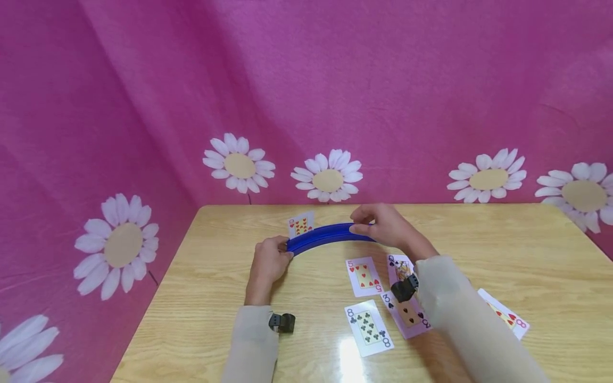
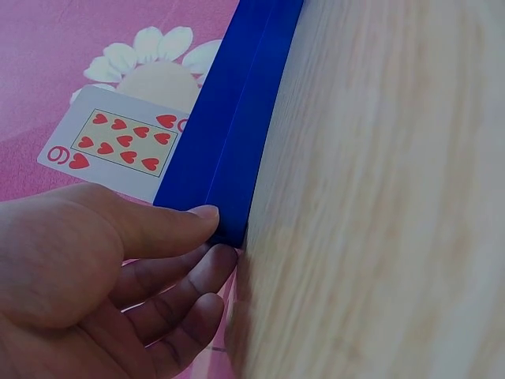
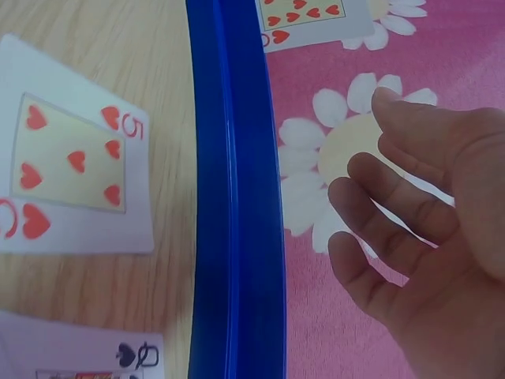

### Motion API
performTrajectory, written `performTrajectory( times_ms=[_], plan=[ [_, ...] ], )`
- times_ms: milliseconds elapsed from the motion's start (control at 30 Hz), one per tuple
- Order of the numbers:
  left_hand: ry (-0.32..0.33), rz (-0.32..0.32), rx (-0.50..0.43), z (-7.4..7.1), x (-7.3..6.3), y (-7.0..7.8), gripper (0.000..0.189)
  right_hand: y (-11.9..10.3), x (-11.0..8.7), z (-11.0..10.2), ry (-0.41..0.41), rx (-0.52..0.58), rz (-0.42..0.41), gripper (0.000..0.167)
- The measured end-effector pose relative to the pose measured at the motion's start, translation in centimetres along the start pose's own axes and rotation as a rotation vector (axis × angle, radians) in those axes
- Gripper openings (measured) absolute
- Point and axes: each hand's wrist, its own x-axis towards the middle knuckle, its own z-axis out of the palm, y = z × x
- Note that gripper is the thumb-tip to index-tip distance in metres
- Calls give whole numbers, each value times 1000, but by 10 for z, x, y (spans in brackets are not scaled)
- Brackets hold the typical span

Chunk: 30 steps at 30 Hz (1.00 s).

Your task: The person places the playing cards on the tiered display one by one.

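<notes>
A curved blue card holder [image 1: 330,234] lies toward the back of the table. My left hand [image 1: 270,260] pinches its left end; in the left wrist view the thumb [image 2: 185,225] presses on top with the fingers beneath. A nine of hearts [image 1: 300,226] stands upright in the holder near that end. Over the holder's right end hovers my right hand [image 1: 385,226], its fingers loosely bent. In the right wrist view a gap shows between these fingers [image 3: 363,213] and the holder, and nothing is held.
Face-up cards lie nearer me: a five of hearts [image 1: 363,276], an eight of clubs [image 1: 369,327], a queen of spades [image 1: 396,266] and another spades card [image 1: 407,319]. My right sleeve [image 1: 479,330] partly covers an eight of hearts [image 1: 514,322]. A pink flowered cloth [image 1: 383,106] hangs behind the table.
</notes>
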Motion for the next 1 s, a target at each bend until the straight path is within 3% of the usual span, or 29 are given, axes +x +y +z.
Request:
performTrajectory(
  times_ms=[167, 400, 1000],
  plan=[
    [-4, -1, 12, 0, 1, 0, 35, 4, -9, -1, -10, 3, -24, 26],
    [-2, 0, 1, 1, 1, -1, 34, 6, -20, -2, -37, -16, 2, 27],
    [-21, -55, -3, 1, 0, 3, 36, 8, -40, -4, -27, -43, 6, 23]
  ],
)
